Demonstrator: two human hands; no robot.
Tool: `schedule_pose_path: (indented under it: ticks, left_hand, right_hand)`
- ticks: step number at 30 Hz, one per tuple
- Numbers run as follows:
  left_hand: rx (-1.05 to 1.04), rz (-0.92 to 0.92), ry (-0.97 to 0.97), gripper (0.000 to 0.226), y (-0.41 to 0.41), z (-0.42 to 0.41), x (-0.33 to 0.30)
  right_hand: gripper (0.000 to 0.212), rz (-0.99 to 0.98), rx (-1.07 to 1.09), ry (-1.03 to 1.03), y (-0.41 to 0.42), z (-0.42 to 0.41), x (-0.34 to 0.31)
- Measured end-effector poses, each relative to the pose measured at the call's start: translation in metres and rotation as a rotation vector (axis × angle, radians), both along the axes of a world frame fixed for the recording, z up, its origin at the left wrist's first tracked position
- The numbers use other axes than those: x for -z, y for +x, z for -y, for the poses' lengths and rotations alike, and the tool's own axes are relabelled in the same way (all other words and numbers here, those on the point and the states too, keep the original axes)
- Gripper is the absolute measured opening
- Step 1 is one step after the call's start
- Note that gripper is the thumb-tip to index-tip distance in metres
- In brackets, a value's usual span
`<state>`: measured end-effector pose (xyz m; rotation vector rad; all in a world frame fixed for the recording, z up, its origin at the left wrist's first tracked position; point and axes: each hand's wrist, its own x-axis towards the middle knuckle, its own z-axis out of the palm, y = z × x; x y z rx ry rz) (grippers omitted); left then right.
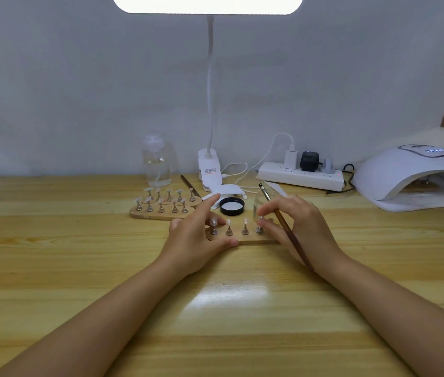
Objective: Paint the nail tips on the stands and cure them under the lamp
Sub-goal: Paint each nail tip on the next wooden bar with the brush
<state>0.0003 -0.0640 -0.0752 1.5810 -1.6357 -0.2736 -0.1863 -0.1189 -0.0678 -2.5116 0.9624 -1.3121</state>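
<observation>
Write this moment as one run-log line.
left hand: steadies wooden stand | right hand: holds brush | curing lamp: idle

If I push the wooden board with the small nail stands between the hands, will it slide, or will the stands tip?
The flat oval wooden board would probably slide easily, since the varnished wooden table looks glossy. Its small metal stands are narrow and upright, so a jerk might tip them. The left hand seems to steady it.

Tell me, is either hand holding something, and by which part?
The right hand holds a brush, its fingers round the wooden handle just below the metal ferrule. The left hand rests on the wooden stand base.
</observation>
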Motion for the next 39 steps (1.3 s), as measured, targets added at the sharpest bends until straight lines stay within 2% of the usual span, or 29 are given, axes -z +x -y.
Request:
schedule_pose_path:
  ticks: [8,15,21,27,34,39]
  left_hand:
    - [-0.007,0.021,-0.032,0.083,0.001,0.002,0.002]
    - [-0.018,0.006,-0.02,0.082,0.001,0.001,0.002]
    - [-0.025,0.022,-0.017,0.081,0.0,-0.001,0.0]
    - [-0.025,0.035,-0.013,0.081,0.0,-0.002,-0.001]
    - [-0.032,0.037,0.01,0.078,0.0,0.0,0.0]
    - [-0.038,0.094,-0.021,0.072,-0.003,-0.003,0.002]
  right_hand:
    - [0.011,-0.032,-0.021,-0.037,0.001,0.001,0.001]
    - [0.023,-0.051,-0.009,-0.083,-0.008,-0.001,-0.005]
    - [0.028,-0.095,0.019,0.049,-0.015,0.006,-0.003]
    - [0.024,-0.071,-0.022,0.117,-0.012,0.006,0.0]
    - [0.019,-0.145,-0.06,0.072,-0.012,-0.001,-0.004]
    - [0.02,-0.037,-0.06,0.025,-0.009,-0.005,-0.004]
